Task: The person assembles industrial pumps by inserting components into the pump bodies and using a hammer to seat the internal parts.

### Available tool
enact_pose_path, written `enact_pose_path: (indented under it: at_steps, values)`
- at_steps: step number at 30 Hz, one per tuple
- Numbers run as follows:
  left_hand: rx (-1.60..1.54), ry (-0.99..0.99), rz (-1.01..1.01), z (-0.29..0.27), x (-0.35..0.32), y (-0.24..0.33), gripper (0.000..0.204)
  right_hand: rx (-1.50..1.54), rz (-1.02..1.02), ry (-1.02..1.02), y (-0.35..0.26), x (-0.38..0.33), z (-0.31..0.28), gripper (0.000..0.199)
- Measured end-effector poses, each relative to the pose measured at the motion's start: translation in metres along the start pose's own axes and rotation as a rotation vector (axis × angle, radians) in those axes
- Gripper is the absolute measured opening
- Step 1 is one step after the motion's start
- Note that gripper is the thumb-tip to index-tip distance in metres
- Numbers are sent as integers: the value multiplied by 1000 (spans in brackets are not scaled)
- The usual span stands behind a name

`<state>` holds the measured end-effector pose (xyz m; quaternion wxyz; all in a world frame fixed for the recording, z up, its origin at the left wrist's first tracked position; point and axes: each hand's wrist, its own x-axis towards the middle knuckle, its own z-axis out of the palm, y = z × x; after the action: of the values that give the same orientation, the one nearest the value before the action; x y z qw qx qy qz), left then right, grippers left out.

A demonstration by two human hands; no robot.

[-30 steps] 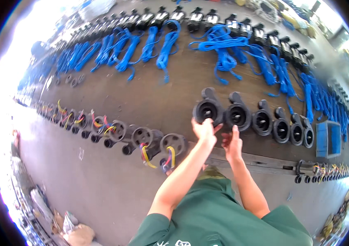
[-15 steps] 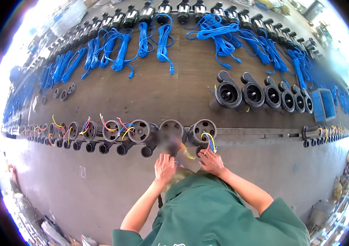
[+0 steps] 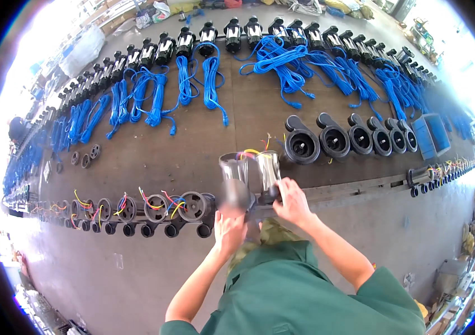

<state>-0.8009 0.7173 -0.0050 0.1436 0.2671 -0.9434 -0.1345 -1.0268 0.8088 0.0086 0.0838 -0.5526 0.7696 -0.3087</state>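
Note:
At the near edge of the brown workbench, two shiny silver-and-black motor housings stand side by side, tilted toward the bench. My right hand (image 3: 293, 202) is closed on the black lower end of the right motor housing (image 3: 269, 167). My left hand (image 3: 230, 231) has its fingers closed at the near black end of the left motor housing (image 3: 234, 168), which is partly blurred. Yellow and red wires (image 3: 250, 151) stick out at the far ends of the two housings. The undersides of my fingers are hidden.
A row of similar housings with loose wires (image 3: 194, 206) lines the near edge at left. Open black round casings (image 3: 302, 146) and a blue bin (image 3: 432, 137) stand at right. Blue cable bundles (image 3: 210, 84) and assembled black pumps (image 3: 208, 38) run along the far side.
Both housings, upright at the edge with their round ends facing up, are now tipped away from me onto the bench. My right hand has moved up with its housing.

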Motion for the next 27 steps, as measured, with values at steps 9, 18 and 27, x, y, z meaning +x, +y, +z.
enact_pose_path:
  at_steps: [9, 18, 27]
  values:
    - [-299, 361, -340, 48, 27, 15, 77, 124, 248, -22, 60, -42, 34, 82]
    - [-673, 409, -722, 163, 64, -112, 38, 504, 442, 10, 85, -23, 97, 60]
    - [-1322, 389, -1104, 49, 142, -54, 28, 1090, 1026, 204, 23, 25, 56, 26]
